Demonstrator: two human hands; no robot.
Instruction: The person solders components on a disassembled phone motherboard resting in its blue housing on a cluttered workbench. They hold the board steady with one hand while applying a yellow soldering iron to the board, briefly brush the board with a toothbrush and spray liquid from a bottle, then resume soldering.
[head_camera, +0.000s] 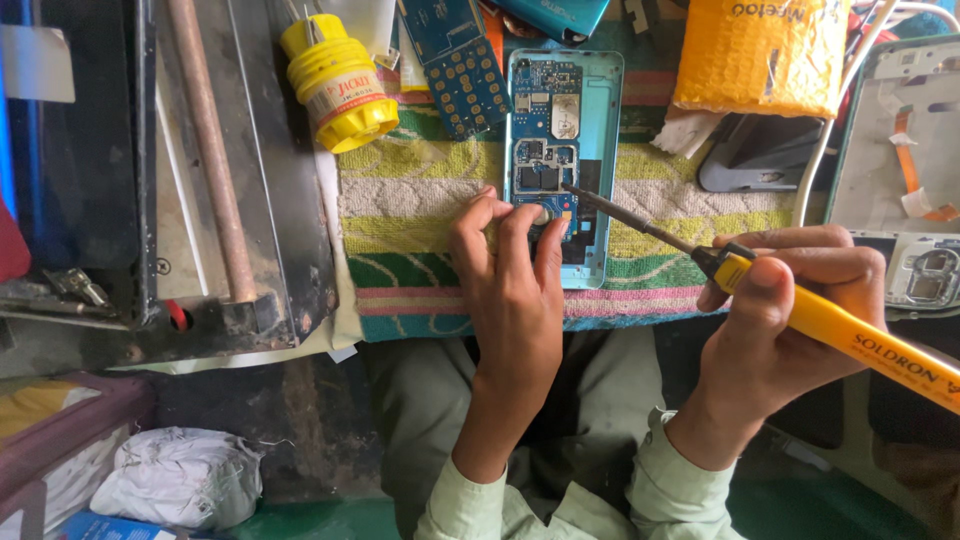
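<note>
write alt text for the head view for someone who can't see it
A right hand aims a yellow soldering iron at an opened phone on a striped towel, while the left hand presses its circuit board.

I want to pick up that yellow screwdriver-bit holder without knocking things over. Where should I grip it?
Grip the yellow bit holder around its ribbed cylindrical body, coming from above. It lies tilted between the dark metal tray and the blue keypad board, so the sides look crowded.
</note>
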